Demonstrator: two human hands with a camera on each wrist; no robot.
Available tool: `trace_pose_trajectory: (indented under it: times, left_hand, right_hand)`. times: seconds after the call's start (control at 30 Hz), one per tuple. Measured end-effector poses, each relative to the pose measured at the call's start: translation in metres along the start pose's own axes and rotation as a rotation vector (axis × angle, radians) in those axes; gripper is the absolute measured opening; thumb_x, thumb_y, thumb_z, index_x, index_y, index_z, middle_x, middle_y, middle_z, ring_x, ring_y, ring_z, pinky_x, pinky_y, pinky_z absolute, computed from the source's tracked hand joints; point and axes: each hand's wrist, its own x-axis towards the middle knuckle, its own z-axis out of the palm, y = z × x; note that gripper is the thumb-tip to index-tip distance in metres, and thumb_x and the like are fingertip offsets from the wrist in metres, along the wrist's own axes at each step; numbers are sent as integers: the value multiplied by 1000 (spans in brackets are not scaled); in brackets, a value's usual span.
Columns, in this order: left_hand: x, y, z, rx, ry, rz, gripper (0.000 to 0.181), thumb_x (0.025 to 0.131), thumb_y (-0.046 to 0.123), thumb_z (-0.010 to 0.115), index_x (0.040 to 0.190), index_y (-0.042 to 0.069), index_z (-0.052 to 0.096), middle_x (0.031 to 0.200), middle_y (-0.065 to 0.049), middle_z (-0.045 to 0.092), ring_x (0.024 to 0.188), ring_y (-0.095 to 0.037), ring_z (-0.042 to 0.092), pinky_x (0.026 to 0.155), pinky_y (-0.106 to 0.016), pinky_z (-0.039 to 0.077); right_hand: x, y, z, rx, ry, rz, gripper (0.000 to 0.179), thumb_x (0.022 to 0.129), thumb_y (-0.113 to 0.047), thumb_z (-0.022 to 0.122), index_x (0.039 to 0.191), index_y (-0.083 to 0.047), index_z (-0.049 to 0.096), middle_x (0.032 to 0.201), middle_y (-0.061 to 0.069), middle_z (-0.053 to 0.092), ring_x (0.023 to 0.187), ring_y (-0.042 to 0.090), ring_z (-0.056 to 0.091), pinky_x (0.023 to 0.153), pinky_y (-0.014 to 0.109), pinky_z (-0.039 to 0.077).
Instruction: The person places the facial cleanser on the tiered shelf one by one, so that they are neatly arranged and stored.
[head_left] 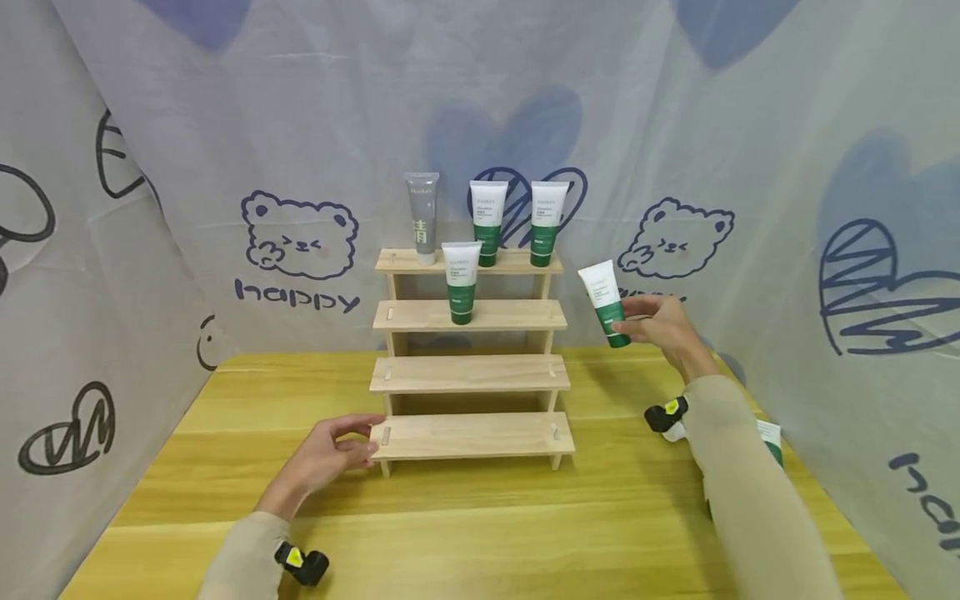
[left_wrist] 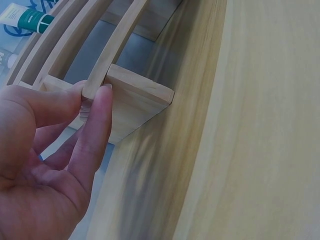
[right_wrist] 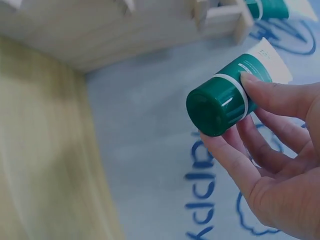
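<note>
Tube pinched by right hand, not yet shelved — four others stand on the rack; another tube waits beside the sleeve. Left hand pinches bottom shelf.

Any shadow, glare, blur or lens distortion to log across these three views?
Head: bright, soft shadow beside the right sleeve; left wrist: dimmer, shelf boards look bowed, shadow on the table; right wrist: glare streak on the green cap, stand blurred.

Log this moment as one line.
left hand: pinches pale wooden four-tier shelf | right hand: holds white-and-green squeeze tube, tilted, midair
</note>
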Motion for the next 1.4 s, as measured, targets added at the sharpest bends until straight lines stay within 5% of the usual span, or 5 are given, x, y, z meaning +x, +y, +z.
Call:
trace_pose_trajectory:
  times: [0.17,0.57,1.4]
  left_hand:
    - [2,1,-1,7,9,8,52,98,5,68,148,-1,53,131,-27,54,93,-27,74,86,-35,66]
    - [4,7,0,3,-1,4,51,98,4,67,147,-1,53,132,-28,54,94,-20,74,88,-38,66]
    - [0,3,-1,-18,3,-15,52,98,3,68,147,-1,53,129,-26,55,99,-20,72,88,-38,66]
  right_hand:
    - [-6,-23,5,4,10,-14,64,90,-9,77,149,-4,51,150,20,54,132,36,55,113,46,53]
    - [-15,-61,30,-26,-15,-153,60,91,-7,76,147,-5,54,144,19,59,123,34,57,110,47,51]
    - [-10,-75,83,153,-29,-282,56,86,-5,79,138,-2,60,135,21,64,119,36,63,108,47,55]
